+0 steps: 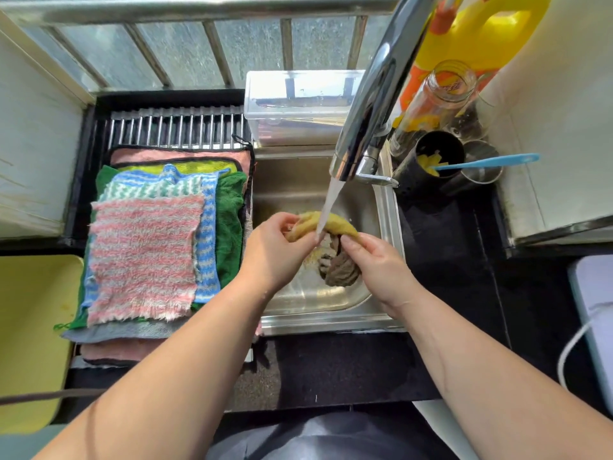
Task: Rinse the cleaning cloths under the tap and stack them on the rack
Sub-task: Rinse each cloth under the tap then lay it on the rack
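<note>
A wet yellow cloth [335,222] is stretched between my two hands over the steel sink [386,227], right under the water running from the chrome tap [371,104]. My left hand [272,254] grips its left end and my right hand [378,263] grips its right end. A brownish-grey cloth [341,268] hangs bunched below, partly hidden by my right hand. To the left, the metal rack [175,127] carries a stack of flat cloths with a pink-and-grey striped cloth [142,257] on top.
A clear plastic box [298,107] stands behind the sink. At the right are a yellow jug [481,34], a glass jar [441,94] and a black holder [438,161] with a blue-handled utensil [487,161]. A yellow board [33,327] lies at the left, a white cable [570,346] at the right.
</note>
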